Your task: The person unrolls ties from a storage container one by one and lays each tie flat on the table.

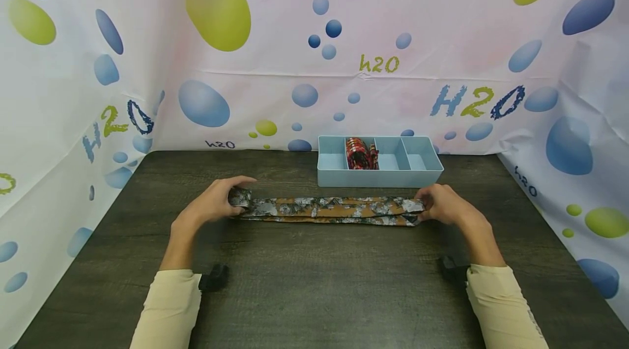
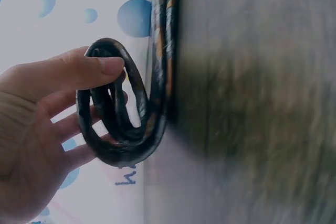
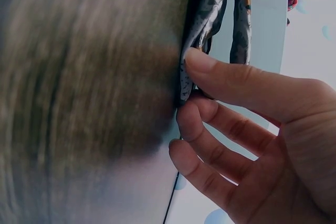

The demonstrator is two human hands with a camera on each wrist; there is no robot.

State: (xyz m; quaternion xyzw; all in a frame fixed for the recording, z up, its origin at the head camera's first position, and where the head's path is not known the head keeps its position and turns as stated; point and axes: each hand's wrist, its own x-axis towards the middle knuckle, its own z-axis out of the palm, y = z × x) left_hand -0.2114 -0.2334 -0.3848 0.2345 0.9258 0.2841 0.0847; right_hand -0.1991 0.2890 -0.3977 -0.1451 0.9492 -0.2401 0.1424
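Note:
A long, narrow strip of folded camouflage-patterned cloth in brown, grey and white lies across the dark table. Its left end is wound into a loose roll, whose oval layers show edge-on in the left wrist view. My left hand holds that roll, thumb on the near layers and fingers behind. At the strip's other end, my right hand pinches a layer of the cloth between thumb and fingertips. In the right wrist view, another layer hangs apart behind the thumb.
Behind the strip stands a pale blue divided box with several compartments. A red plaid cloth roll sits in its second compartment from the left. The dark wooden table meets a backdrop sheet printed with bubbles at the back and sides.

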